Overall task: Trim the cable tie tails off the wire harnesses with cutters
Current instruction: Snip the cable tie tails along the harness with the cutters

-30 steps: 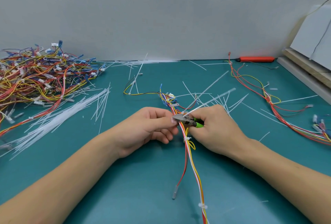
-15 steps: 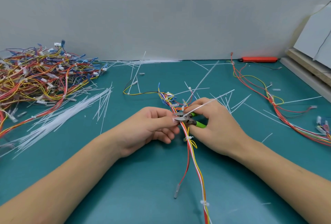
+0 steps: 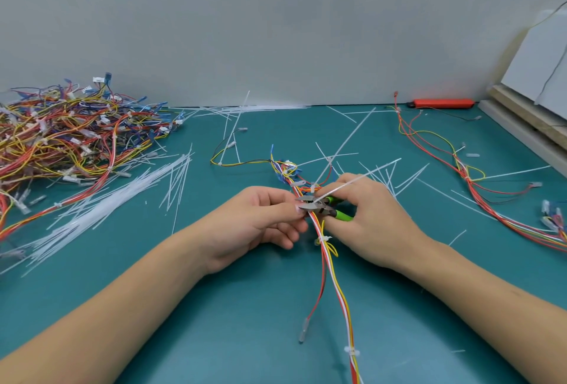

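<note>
Cutters sit at a tie tail on the harness held at mid-counter.

Since half a second ago almost nothing has shifted; a second ago the cutters' [image 3: 319, 206] blades were closed, now they gape around the long white tail [image 3: 357, 179]. Two hands work: the left hand [image 3: 260, 221] pinches the wire harness [image 3: 333, 276] beside the blades, the right hand [image 3: 372, 218] grips the green handles. One harness lies under them on the teal counter [image 3: 214, 322], a heaped pile [image 3: 67, 135] far left, another harness [image 3: 460, 175] right, one orange tool [image 3: 441, 103] at the wall.

Assembly workbench: green cutting mat [image 3: 214, 337], heaped wire harnesses [image 3: 67, 138].
</note>
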Available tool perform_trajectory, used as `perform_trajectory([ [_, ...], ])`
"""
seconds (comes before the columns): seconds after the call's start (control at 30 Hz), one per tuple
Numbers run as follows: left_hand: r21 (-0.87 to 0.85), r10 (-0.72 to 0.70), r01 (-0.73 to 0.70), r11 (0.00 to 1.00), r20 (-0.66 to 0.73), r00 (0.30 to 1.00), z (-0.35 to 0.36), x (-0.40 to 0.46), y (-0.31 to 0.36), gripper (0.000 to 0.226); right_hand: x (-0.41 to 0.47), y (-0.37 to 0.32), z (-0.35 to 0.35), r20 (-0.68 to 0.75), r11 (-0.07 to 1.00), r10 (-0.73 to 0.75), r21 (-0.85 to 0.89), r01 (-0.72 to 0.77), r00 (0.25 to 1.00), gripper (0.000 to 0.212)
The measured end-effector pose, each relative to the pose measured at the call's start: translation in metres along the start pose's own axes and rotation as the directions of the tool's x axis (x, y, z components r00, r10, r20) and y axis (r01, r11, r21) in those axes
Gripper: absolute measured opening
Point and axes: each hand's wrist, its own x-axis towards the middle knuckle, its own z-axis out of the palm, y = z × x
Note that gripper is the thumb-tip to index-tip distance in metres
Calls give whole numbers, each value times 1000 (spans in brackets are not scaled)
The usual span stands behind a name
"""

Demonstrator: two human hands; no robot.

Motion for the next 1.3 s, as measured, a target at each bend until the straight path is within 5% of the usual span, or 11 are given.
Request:
perform_trajectory([
  [0.2, 6, 8, -8, 1000, 19, 1000, -1, 0, -1, 12, 0, 6, 4, 5, 998, 49, -31, -49, 999, 10],
  [0.37, 9, 8, -9, 1000, 27, 1000, 0, -2, 0, 13, -2, 3, 4, 13, 1000, 5, -21, -4, 1000, 29],
  [0.67, 12, -3, 3, 1000, 5, 1000, 2, -2, 1, 9, -1, 3, 4, -80, 996, -84, -33, 82, 993, 29],
  [1.3, 23, -8, 8, 1000, 0, 1000, 1, 0, 0, 13, 2, 3, 2, -11, 998, -70, -10, 70, 998, 25],
])
